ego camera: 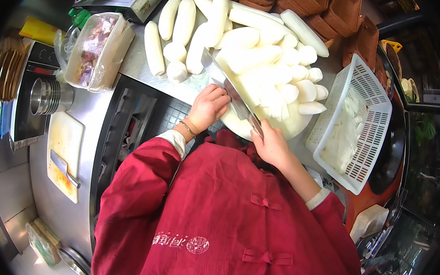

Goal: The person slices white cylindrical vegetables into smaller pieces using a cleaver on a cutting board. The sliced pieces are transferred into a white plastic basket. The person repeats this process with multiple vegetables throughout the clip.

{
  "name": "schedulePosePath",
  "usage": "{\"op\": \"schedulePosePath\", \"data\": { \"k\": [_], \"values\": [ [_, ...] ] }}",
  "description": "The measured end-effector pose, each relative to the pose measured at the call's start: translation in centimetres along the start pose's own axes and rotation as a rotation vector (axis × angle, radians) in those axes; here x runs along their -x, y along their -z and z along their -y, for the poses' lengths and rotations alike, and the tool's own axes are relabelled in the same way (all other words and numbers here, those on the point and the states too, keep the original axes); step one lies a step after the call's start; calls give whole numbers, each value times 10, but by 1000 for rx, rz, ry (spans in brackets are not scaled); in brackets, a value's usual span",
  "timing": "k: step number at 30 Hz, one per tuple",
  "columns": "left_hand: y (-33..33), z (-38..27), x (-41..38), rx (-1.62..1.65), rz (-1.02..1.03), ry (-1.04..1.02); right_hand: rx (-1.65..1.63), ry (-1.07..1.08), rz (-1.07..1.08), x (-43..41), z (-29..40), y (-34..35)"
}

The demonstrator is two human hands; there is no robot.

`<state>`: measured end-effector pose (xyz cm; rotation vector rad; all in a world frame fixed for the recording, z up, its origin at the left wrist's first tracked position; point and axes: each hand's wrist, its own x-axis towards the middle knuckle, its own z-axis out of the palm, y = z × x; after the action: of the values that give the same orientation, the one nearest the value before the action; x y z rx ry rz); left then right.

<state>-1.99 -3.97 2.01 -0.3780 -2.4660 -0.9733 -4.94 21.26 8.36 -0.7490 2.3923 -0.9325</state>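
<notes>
My right hand (272,144) is closed around the handle of a cleaver (228,87), whose broad blade points up and to the left. Close against the blade's left side is my left hand (210,106), its fingers curled; whether they hold a piece under them cannot be told. Beneath lies a round, pale cutting board (299,125). Peeled white radishes (246,59), whole and cut, are heaped on and behind the board, with thin cut pieces (275,109) near the blade. More whole radishes (185,20) lie on the steel counter to the left.
A white perforated plastic basket (321,146) holding white slices stands at right, beside a dark wok (391,152). Brown woven baskets (304,1) are stacked behind. At left are a plastic-lined tub of meat (96,48), steel cups (51,97), and a board (66,124) with another cleaver (59,162).
</notes>
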Motion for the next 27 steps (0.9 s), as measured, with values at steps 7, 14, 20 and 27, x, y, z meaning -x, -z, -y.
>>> {"op": "schedulePosePath", "data": {
  "k": [7, 14, 20, 27],
  "values": [
    [0, -2, 2, -1, -18, 2, -127, 4, 25, 22, -3, 24],
    [-3, 0, 7, -18, -25, 3, -54, -23, 32, 12, 1, 18],
    [-6, 2, 15, -56, -29, 13, -50, -41, 36, -4, -2, 3],
    [-1, -4, 23, 81, -88, 162, -117, -51, -62, 15, 13, 36]
  ]
}}
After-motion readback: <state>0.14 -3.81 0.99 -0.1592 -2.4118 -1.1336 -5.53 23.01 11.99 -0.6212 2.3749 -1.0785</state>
